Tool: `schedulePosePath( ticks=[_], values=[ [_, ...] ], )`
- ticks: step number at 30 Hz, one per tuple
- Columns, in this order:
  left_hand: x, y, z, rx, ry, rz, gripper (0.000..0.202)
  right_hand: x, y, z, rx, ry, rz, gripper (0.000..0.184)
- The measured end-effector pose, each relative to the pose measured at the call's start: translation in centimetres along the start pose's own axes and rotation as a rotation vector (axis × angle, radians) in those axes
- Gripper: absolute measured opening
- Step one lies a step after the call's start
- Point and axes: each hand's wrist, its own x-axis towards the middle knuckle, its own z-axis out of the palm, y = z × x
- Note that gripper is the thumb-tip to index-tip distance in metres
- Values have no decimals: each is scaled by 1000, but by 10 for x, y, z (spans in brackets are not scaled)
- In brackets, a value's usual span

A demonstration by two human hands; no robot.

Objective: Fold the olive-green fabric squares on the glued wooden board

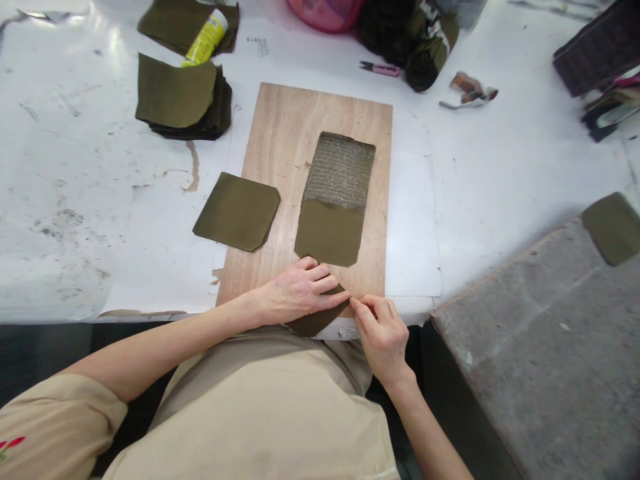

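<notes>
My left hand (pixel 300 290) lies flat, fingers stretched out, over an olive fabric piece (pixel 315 321) at the table's front edge. At that piece's right corner, the thumb and fingertips of my right hand (pixel 380 330) are pinched together on it. Just beyond my hands, a longer olive panel (pixel 330 230) rests on a wooden board (pixel 280 133); its far half has a rough, greyish, striped surface. To the left, a small stack of olive pieces with cut corners (pixel 237 210) overlaps the board's edge. My left palm hides part of the held piece.
A thicker stack of olive pieces (pixel 175 93) stands at the back left, near a yellow tube (pixel 207 37). Pink-handled snips (pixel 380 69), dark yarn or thread bundles (pixel 425 63) and a pink container (pixel 327 10) are at the back. A grey slab (pixel 545 333) juts in at right.
</notes>
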Motion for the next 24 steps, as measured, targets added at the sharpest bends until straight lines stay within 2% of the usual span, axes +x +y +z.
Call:
schedulePosePath(
  ticks=[6, 9, 18, 24],
  values=[
    [-2, 0, 1, -39, 37, -6, 33, 1, 1, 0, 198, 31, 122, 24],
    [-3, 0, 1, -41, 45, 1, 30, 3, 0, 0, 220, 38, 144, 27],
    [-4, -1, 4, -36, 56, -5, 21, -1, 2, 6, 15, 46, 14, 35],
    [-5, 1, 3, -30, 8, -29, 30, -3, 7, 0, -77, -7, -62, 37]
  ],
)
